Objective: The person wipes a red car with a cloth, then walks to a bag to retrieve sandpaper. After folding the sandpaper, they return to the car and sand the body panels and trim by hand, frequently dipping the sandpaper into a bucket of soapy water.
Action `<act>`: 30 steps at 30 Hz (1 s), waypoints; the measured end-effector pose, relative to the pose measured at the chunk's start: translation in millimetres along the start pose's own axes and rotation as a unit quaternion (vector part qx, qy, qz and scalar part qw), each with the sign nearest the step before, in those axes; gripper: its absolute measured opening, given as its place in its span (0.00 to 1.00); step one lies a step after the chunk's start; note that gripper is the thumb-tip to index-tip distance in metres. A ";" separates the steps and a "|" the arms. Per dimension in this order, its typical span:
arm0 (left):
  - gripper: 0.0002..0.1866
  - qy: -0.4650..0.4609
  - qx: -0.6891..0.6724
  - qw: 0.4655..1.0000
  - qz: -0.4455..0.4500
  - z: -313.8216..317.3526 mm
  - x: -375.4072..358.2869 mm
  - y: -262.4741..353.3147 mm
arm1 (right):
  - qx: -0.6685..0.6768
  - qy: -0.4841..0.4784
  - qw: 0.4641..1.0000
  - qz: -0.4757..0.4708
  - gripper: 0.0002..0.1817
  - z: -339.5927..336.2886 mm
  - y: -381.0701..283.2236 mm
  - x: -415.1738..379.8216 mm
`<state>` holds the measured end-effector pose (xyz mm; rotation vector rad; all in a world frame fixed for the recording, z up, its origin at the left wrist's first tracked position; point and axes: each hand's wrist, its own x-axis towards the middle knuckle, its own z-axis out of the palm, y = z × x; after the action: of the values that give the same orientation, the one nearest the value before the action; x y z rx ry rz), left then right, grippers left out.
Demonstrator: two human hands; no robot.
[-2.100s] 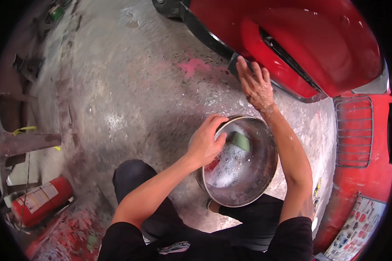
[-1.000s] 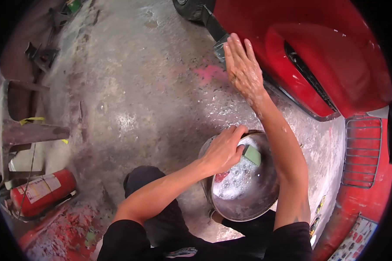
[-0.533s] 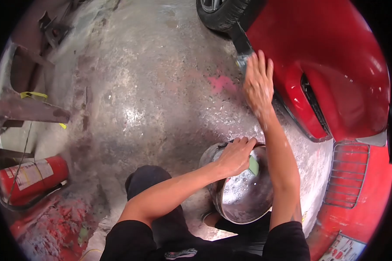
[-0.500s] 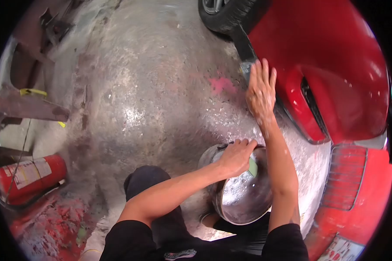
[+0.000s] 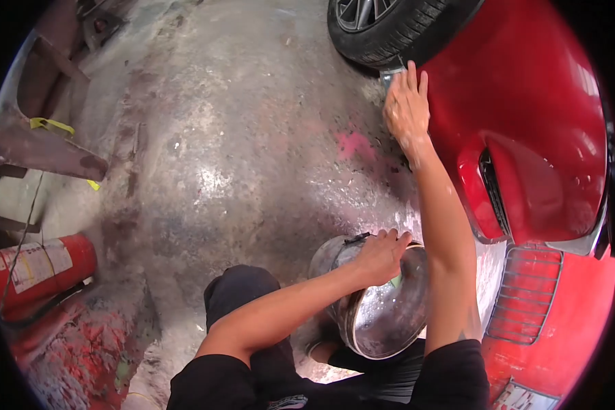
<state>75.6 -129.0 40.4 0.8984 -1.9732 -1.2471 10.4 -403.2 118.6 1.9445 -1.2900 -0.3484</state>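
- A wet, stained grey concrete floor (image 5: 212,137) is seen, with a red fire extinguisher (image 5: 34,263) lying at the left.
- The round metal basin (image 5: 383,301) of suds is gripped at its rim by the left hand (image 5: 383,254).
- The right hand (image 5: 406,109) is pressed flat, fingers open, on the red car bumper (image 5: 526,123) beside a black tyre (image 5: 396,27).

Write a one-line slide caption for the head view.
Right hand presses a pad against the red car panel by the tyre; left hand grips the soapy metal basin.

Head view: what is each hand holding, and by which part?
The left hand grips the metal basin by its upper rim. The right hand presses a small pad, mostly hidden, flat against the red car panel beside the tyre.
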 end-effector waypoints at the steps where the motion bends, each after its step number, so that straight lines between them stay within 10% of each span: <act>1: 0.26 -0.001 0.000 1.000 -0.001 -0.8 0.8 -0.1 | -0.001 -0.019 1.000 0.004 0.29 -8.1 -0.6 5.5; 20: 0.28 -0.042 -0.030 0.998 -0.024 -9.1 3.3 2.9 | 0.006 0.033 0.999 0.039 0.29 0.1 -9.4 -13.3; 26: 0.27 -0.023 -0.006 1.000 -0.001 -11.3 1.6 -0.7 | 0.129 0.006 0.985 0.110 0.35 5.6 -2.5 -166.5; 30: 0.23 -0.014 -0.026 1.000 -0.005 -5.5 6.2 0.8 | 0.114 0.074 0.990 0.030 0.29 -3.8 2.6 -101.2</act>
<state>76.3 -136.5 44.1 0.8700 -1.9515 -1.3165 -34.8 -313.5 105.0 2.0717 -1.3337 -0.0268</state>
